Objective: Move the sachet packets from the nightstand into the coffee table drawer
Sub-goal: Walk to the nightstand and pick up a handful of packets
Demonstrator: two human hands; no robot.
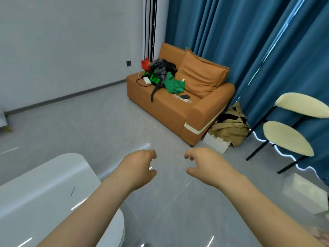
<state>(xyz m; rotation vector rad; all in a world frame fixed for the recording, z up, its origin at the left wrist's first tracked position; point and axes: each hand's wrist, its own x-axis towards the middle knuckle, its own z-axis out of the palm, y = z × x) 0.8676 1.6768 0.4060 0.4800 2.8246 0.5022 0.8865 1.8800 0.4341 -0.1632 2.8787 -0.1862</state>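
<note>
We hold out two hands, left hand [137, 166] and right hand [208, 165], fingers loosely curled, gripping nothing; one white desk [44, 193] lies beneath our left forearm.

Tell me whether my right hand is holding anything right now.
Empty. The right hand hovers above the floor with its fingers loosely curled, and nothing shows between fingers and thumb.

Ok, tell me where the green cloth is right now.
In the head view the green cloth lies on the seat of the orange sofa, above frame centre, between the grey backpack and the orange cushion.
</note>
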